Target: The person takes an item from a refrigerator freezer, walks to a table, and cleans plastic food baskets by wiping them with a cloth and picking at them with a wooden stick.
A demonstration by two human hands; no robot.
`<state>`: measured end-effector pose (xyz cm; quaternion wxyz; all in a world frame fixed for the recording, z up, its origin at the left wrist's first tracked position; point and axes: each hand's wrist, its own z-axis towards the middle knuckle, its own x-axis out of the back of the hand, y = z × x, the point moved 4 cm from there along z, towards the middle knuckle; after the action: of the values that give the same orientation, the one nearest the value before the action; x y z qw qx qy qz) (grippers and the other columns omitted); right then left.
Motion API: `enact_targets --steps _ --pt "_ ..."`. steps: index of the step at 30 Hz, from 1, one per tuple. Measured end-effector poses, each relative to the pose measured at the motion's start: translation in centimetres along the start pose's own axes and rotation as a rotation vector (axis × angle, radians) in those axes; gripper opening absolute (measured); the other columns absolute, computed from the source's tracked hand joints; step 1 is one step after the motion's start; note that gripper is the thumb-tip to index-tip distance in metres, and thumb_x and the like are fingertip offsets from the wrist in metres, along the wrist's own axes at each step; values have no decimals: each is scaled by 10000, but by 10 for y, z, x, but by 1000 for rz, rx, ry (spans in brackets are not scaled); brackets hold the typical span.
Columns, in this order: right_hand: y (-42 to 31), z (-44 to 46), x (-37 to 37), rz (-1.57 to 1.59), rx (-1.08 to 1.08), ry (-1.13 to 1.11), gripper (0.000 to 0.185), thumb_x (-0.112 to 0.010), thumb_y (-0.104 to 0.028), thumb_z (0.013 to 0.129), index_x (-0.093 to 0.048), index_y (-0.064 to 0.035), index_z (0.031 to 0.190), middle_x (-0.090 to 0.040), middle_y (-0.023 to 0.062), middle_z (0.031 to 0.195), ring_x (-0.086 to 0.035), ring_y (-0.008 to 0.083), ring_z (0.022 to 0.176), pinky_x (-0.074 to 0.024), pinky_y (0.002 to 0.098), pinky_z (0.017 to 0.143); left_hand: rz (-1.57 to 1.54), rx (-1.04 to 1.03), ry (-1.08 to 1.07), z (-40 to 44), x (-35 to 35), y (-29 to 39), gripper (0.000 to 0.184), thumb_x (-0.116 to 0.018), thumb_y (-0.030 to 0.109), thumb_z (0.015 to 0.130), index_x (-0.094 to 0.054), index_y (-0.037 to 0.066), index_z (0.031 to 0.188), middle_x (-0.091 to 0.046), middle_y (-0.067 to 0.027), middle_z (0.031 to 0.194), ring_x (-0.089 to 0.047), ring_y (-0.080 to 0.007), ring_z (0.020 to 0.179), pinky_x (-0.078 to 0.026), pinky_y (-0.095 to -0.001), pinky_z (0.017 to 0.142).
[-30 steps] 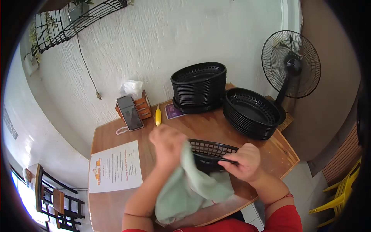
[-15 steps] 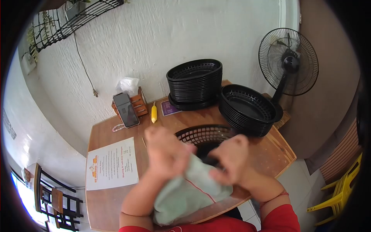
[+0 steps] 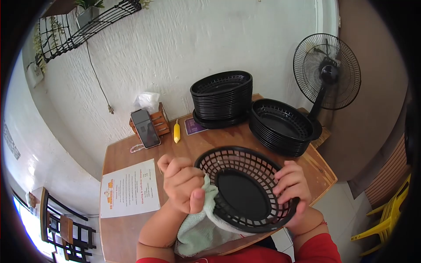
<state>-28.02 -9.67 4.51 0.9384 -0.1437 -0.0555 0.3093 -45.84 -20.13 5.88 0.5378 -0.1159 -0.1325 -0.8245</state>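
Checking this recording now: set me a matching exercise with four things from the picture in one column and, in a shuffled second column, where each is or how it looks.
Things
1. Cloth
2. Held basket
3. Phone
4. Printed sheet

Places or states
A. Flat on the table
B. Right hand gripping its edge
C. Tilted up beside the wooden holder
D. Pale green, bunched in the left hand

Right pairs: 1-D, 2-B, 3-C, 4-A
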Motion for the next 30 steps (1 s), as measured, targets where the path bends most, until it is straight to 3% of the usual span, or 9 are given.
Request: enact_targets --steps 2,6,11,14,16,21,23,28,30 --pt "-1 -1 0 32 -24 21 259 -421 -318 780 -563 -102 799 -569 75 904 -529 194 800 -320 353 868 64 -30 11 -4 6 10 256 -439 293 749 -489 130 558 -517 19 633 -444 -170 714 -220 -366 805" --pt "31 -27 -23 1243 -1219 89 512 -553 -224 704 -426 -55 1170 -477 132 1169 -486 242 1033 -308 390 962 423 -296 20 -18 14 30 251 -470 322 741 -491 142 568 -521 20 690 -437 -164 723 -235 -370 794" --pt "47 -24 -18 1080 -907 -175 844 -642 -110 600 -199 -43 1315 -396 140 1265 -392 266 1160 -330 386 966 364 -348 158 -17 10 -11 271 -497 369 751 -513 153 587 -499 12 710 -424 -161 699 -261 -379 765" --pt "60 -23 -9 1032 -940 -202 855 -644 -78 571 -213 -39 1309 -389 138 1269 -387 255 1164 -331 375 964 386 -280 152 -3 13 -33 236 -545 312 747 -537 123 606 -465 4 691 -410 -163 692 -289 -371 745" --pt "67 -23 -6 979 -961 -235 868 -645 -45 543 -227 -34 1304 -382 135 1274 -381 244 1167 -333 364 961 407 57 -90 -1 6 -53 178 -595 219 735 -567 70 643 -458 -17 656 -406 -175 631 -347 -333 672" --pt "75 -35 -16 870 -948 -113 839 -590 -8 547 -223 -17 1302 -381 134 1272 -393 235 1155 -333 343 959 270 629 70 -9 9 -63 95 -613 111 715 -576 24 712 -494 -57 650 -425 -202 565 -373 -300 562" --pt "76 -38 -23 833 -893 -142 832 -575 -1 548 -224 -16 1302 -380 132 1272 -393 234 1155 -330 343 960 287 538 45 -12 -2 -55 77 -579 68 738 -580 9 789 -522 -89 643 -437 -234 503 -374 -301 484" --pt "74 -39 -30 678 -702 -249 808 -518 23 549 -226 -13 1301 -377 126 1272 -390 229 1154 -316 341 964 92 146 -477 -35 -72 8 335 -538 57 672 -561 73 1006 -515 -70 975 -475 -210 818 -352 -318 698" --pt "73 -37 -26 578 -652 -258 805 -494 30 546 -222 -11 1302 -374 124 1274 -386 230 1157 -308 339 968 172 124 -502 -36 -73 20 352 -537 72 670 -557 85 1021 -510 -54 973 -471 -198 808 -339 -307 686"
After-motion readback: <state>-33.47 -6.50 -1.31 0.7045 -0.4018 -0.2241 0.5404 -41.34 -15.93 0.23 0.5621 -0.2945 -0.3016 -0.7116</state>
